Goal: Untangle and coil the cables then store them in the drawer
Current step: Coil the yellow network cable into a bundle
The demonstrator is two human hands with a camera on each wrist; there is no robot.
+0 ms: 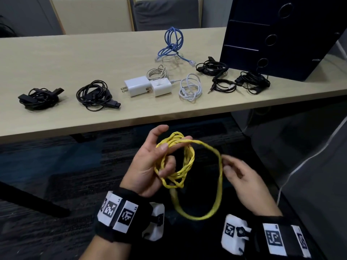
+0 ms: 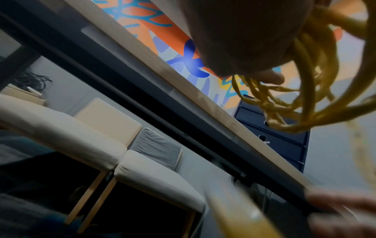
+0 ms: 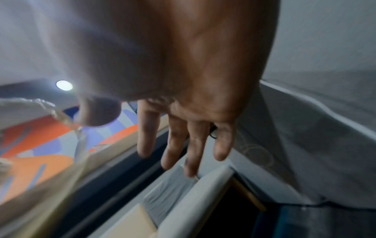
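The left hand [image 1: 148, 166] is holding the yellow cable [image 1: 180, 166] coil below the counter [image 1: 75, 59] edge, fingers curled through its loops. The right hand [image 1: 242, 177] is loosely guiding the big free loop, grip relaxed. Each new loop should be matching the others, without twisting

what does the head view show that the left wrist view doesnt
Only the head view shows the tabletop bundles: the blue cable, white chargers, black cables, and the right hand at the loose loop. Only the left wrist view shows the table's underside and cushioned bench. Both show the yellow cable coiled in the left hand and the dark drawer unit.
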